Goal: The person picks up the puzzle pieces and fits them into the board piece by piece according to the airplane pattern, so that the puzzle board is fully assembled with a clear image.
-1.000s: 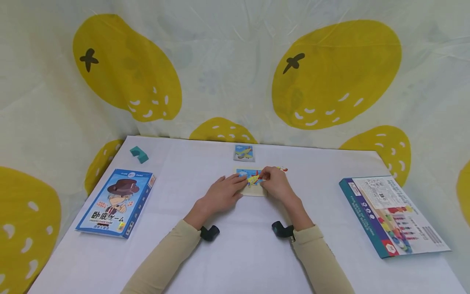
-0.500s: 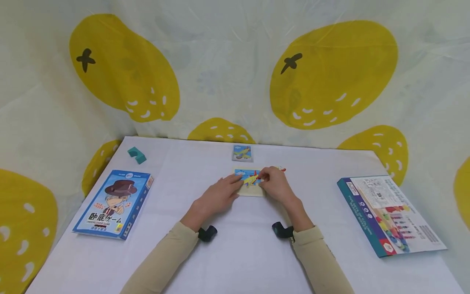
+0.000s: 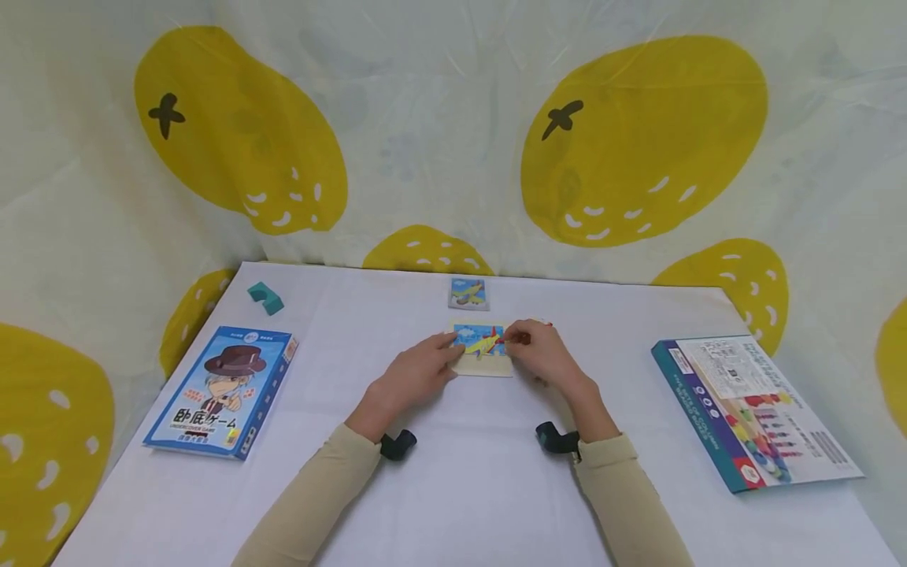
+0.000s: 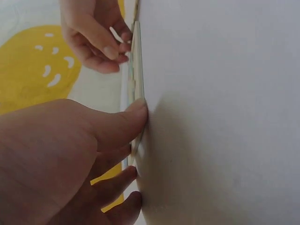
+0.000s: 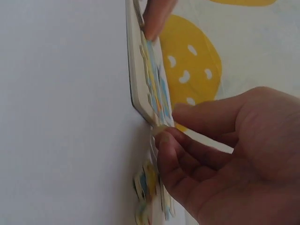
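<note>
A small jigsaw puzzle board (image 3: 482, 366), with a yellow and red aeroplane on blue, lies mid-table. My left hand (image 3: 418, 368) holds its left side, thumb along the near edge, in the left wrist view too. At the board's right side is my right hand (image 3: 542, 350), its fingers curved. In the right wrist view its fingertips (image 5: 164, 136) touch the board's edge and its thumb stands apart, with no piece seen between them. Loose puzzle pieces (image 5: 147, 180) lie beside the board there; in the head view the right hand mostly hides them.
A card (image 3: 468, 294) with a similar aeroplane lies behind the board. On the left are a blue game box (image 3: 223, 386) and a teal arch-shaped block (image 3: 265, 298). Another box (image 3: 758, 409) lies at right. A patterned cloth (image 3: 439, 142) hangs behind the white table.
My left fingers have drawn back from the board's surface to its left side. The right hand and forearm have shifted slightly to the right, and more of the aeroplane shows.
</note>
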`<control>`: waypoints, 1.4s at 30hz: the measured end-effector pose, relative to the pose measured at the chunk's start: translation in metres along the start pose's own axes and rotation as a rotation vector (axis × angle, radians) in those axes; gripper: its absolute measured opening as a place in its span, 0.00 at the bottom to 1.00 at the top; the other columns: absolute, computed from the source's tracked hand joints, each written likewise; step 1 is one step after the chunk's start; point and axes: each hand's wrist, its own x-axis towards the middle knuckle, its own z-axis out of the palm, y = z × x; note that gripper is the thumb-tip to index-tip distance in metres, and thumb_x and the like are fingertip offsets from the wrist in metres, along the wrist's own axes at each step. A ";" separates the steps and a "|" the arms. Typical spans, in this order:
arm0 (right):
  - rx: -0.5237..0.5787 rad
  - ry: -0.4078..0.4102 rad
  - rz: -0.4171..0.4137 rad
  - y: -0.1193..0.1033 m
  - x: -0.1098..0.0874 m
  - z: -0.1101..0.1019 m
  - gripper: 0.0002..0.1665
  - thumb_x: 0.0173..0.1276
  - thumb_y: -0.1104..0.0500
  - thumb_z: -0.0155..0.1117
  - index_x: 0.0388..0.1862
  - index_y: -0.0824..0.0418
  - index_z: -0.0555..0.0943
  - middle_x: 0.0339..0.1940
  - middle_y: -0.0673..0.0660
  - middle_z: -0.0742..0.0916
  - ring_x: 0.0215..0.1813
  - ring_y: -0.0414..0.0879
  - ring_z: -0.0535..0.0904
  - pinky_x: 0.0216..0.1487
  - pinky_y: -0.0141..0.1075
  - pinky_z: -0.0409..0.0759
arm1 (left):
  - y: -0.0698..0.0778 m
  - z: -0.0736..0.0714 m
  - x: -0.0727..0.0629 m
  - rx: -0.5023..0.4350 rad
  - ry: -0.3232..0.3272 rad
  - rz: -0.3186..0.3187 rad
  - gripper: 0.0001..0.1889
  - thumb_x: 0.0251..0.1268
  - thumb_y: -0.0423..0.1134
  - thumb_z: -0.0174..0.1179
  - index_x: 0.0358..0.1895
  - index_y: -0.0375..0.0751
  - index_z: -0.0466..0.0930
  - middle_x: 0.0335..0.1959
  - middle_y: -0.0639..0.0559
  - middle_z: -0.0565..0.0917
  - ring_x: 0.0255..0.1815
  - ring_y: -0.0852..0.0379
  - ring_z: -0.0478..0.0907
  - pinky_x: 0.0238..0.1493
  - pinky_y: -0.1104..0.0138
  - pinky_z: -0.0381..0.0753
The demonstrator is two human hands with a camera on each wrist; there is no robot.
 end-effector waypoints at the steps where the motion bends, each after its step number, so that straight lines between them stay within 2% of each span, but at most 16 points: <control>1: 0.000 -0.008 0.007 0.001 -0.001 -0.002 0.10 0.70 0.60 0.63 0.48 0.60 0.84 0.45 0.58 0.86 0.47 0.51 0.79 0.49 0.42 0.79 | -0.001 0.001 0.001 0.001 0.003 -0.002 0.27 0.73 0.42 0.59 0.73 0.45 0.68 0.78 0.47 0.64 0.79 0.49 0.60 0.77 0.55 0.64; 5: -0.020 -0.032 0.025 0.006 -0.005 -0.011 0.11 0.71 0.58 0.60 0.49 0.58 0.83 0.45 0.56 0.86 0.49 0.51 0.78 0.51 0.42 0.79 | -0.005 0.003 0.002 0.004 -0.001 -0.010 0.27 0.73 0.44 0.59 0.73 0.47 0.68 0.78 0.48 0.63 0.80 0.49 0.58 0.78 0.55 0.62; 11: -0.044 -0.075 0.018 0.014 -0.016 -0.025 0.13 0.67 0.63 0.62 0.49 0.60 0.83 0.43 0.56 0.85 0.47 0.50 0.78 0.44 0.36 0.78 | -0.006 0.004 0.003 -0.002 -0.008 -0.012 0.28 0.73 0.44 0.58 0.74 0.48 0.67 0.79 0.49 0.62 0.80 0.49 0.58 0.78 0.55 0.62; 14: -0.075 -0.102 0.012 0.016 -0.022 -0.033 0.14 0.64 0.66 0.63 0.49 0.62 0.83 0.44 0.58 0.85 0.46 0.50 0.77 0.43 0.36 0.78 | -0.006 0.004 0.003 -0.001 -0.011 -0.014 0.28 0.73 0.45 0.58 0.74 0.48 0.66 0.79 0.50 0.62 0.80 0.49 0.58 0.78 0.56 0.62; 18: -0.129 -0.145 0.026 0.017 -0.028 -0.039 0.15 0.59 0.67 0.68 0.47 0.62 0.83 0.42 0.59 0.84 0.45 0.51 0.76 0.46 0.38 0.77 | -0.006 0.005 0.003 -0.009 -0.005 -0.004 0.28 0.73 0.44 0.58 0.74 0.47 0.67 0.78 0.49 0.62 0.80 0.49 0.58 0.78 0.56 0.61; 23: -0.169 -0.177 0.046 0.018 -0.033 -0.035 0.18 0.57 0.65 0.74 0.46 0.61 0.82 0.40 0.58 0.81 0.45 0.51 0.74 0.46 0.39 0.76 | -0.005 0.006 0.003 -0.013 -0.006 -0.007 0.28 0.73 0.44 0.58 0.74 0.47 0.67 0.79 0.48 0.62 0.80 0.48 0.58 0.78 0.56 0.61; 31: -0.125 -0.163 0.075 0.017 -0.035 -0.032 0.17 0.59 0.66 0.72 0.48 0.62 0.81 0.38 0.58 0.81 0.43 0.50 0.73 0.42 0.37 0.75 | -0.004 0.005 0.002 0.002 -0.026 -0.030 0.29 0.74 0.46 0.57 0.75 0.48 0.65 0.80 0.50 0.60 0.81 0.49 0.56 0.79 0.57 0.59; 38: 0.007 -0.148 0.054 0.021 -0.033 -0.037 0.10 0.61 0.69 0.66 0.42 0.64 0.81 0.35 0.59 0.80 0.40 0.50 0.74 0.39 0.36 0.74 | -0.003 0.004 0.001 -0.012 -0.027 -0.028 0.29 0.74 0.45 0.57 0.75 0.47 0.65 0.79 0.49 0.60 0.81 0.48 0.56 0.79 0.55 0.60; 42: 0.047 -0.152 0.065 0.024 -0.032 -0.037 0.10 0.64 0.69 0.64 0.45 0.64 0.81 0.35 0.58 0.80 0.40 0.50 0.73 0.39 0.36 0.75 | -0.003 0.003 0.001 -0.020 -0.029 -0.028 0.29 0.74 0.44 0.57 0.75 0.47 0.65 0.80 0.49 0.60 0.81 0.48 0.56 0.79 0.55 0.59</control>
